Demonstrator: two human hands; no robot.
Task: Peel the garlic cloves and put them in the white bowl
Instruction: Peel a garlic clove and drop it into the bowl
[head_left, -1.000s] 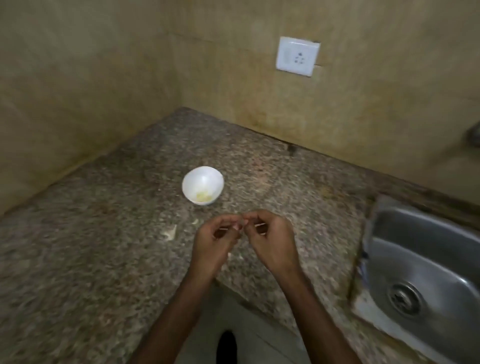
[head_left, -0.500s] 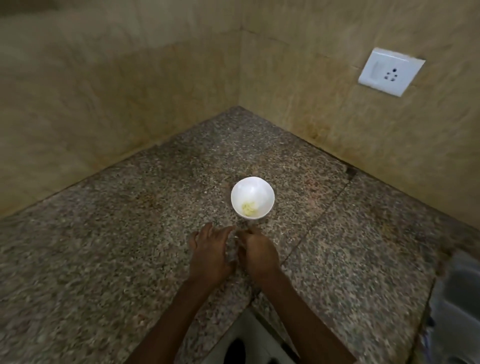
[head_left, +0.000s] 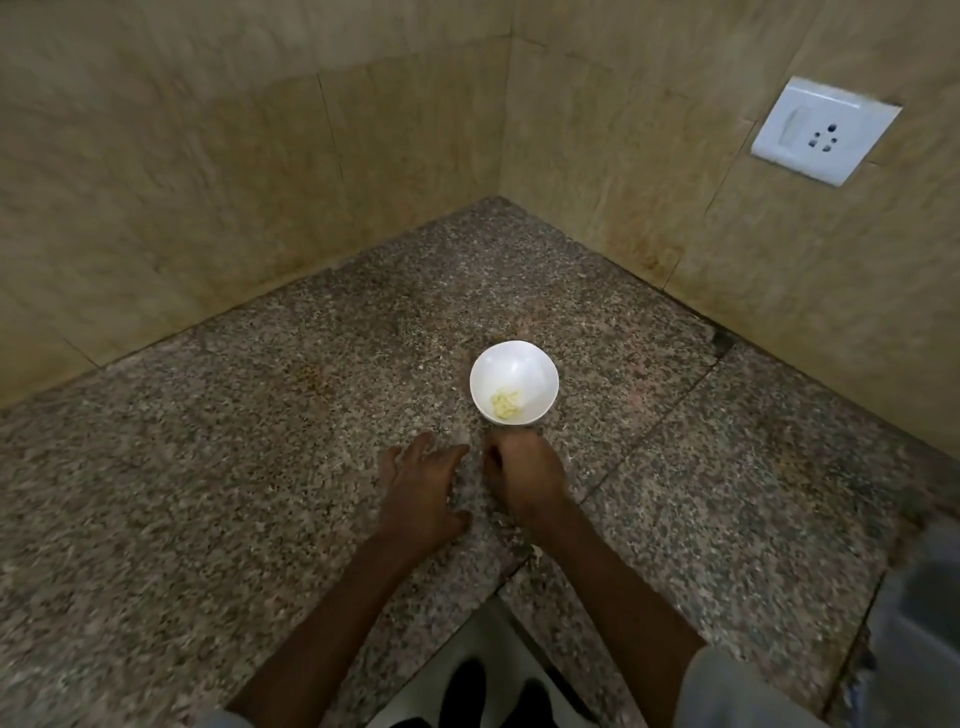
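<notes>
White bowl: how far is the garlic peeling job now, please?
Done: some pale peeled garlic lies in the white bowl. In hand: the left hand is spread open over the counter, and the right hand is curled just before the bowl; whether it holds a clove is hidden. Left: no whole cloves show on the counter, so the remaining amount cannot be told.

Setting: kitchen, domestic by look. Speckled granite counter (head_left: 260, 467) fitted into a corner of beige tiled walls (head_left: 208, 182); white switched socket (head_left: 823, 130) on wall at 2 o'clock; white bowl (head_left: 514, 364) with pale garlic pieces (head_left: 505, 404) at centre.
</notes>
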